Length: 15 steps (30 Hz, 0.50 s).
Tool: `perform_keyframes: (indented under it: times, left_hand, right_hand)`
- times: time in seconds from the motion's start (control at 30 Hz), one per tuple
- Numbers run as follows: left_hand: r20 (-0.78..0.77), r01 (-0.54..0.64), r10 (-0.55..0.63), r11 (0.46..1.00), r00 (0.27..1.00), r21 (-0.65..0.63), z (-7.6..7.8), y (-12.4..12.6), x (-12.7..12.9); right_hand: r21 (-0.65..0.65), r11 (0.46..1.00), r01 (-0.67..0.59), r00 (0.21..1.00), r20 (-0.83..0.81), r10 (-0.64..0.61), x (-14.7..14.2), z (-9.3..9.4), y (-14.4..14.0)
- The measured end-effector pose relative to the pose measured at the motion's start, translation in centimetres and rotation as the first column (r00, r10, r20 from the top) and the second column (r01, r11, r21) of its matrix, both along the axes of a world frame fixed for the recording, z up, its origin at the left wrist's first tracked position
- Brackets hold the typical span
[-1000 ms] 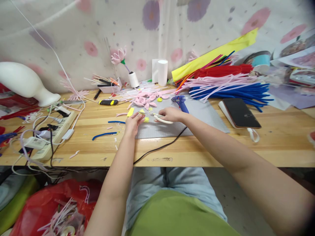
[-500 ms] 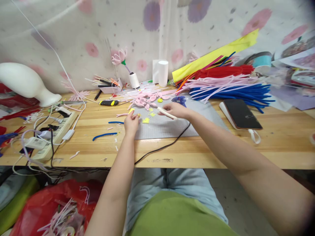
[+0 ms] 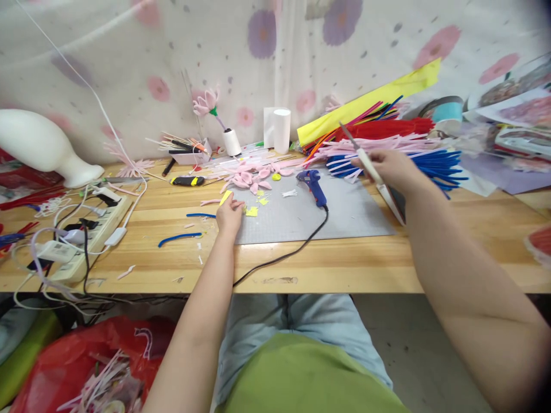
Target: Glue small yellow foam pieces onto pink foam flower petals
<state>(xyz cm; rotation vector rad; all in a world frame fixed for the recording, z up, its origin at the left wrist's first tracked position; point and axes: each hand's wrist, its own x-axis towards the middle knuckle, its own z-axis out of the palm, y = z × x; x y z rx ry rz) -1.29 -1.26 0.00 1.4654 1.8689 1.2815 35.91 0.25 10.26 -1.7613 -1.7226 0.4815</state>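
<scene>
My left hand (image 3: 229,213) rests at the left edge of the grey cutting mat (image 3: 344,215), fingers touching small yellow scraps (image 3: 252,210). My right hand (image 3: 390,167) is raised over the mat's right side, closed on white-handled scissors (image 3: 361,154) whose blades point up and left. It hovers in front of the bundles of blue, pink and red pipe cleaners (image 3: 404,143). A blue glue gun (image 3: 313,186) lies on the mat between my hands, its black cord running off the front edge. Pink petal pieces (image 3: 252,175) lie behind the mat.
A white power strip (image 3: 81,235) with plugs and cables sits at the left. A black and yellow utility knife (image 3: 187,180), a white roll (image 3: 282,129), a thread spool with a pink flower (image 3: 230,140) and blue pipe-cleaner bits (image 3: 178,236) are on the wooden table. A red bag (image 3: 73,367) lies below.
My right hand has lifted the scissors from the middle of the mat and swung them right, toward the pipe-cleaner bundles. My left hand stayed by the yellow scraps.
</scene>
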Motion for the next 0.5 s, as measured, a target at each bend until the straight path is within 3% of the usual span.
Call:
perform_keyframes:
  times: [0.07,0.17,0.3,0.5]
  left_hand:
    - [0.053,0.01,-0.012,0.999,0.999,0.034,-0.1,0.0,0.0]
    - [0.058,0.018,-0.021,0.999,0.998,0.052,0.0,-0.2,0.1]
    - [0.004,-0.024,0.024,0.998,1.0,0.06,0.5,-0.5,0.3]
    - [-0.161,-0.052,0.072,0.991,0.984,0.123,1.1,-0.7,1.0]
  right_hand:
    - [-0.117,0.984,0.136,0.957,0.274,-0.1,0.0,-2.6,0.7]
    - [-0.176,0.973,0.149,0.905,0.421,-0.062,-1.0,-5.7,1.3]
    - [-0.044,0.992,0.117,0.884,0.459,-0.084,-2.1,-7.8,1.8]
    - [0.092,0.994,0.059,0.914,0.395,-0.091,-2.0,-9.1,2.4]
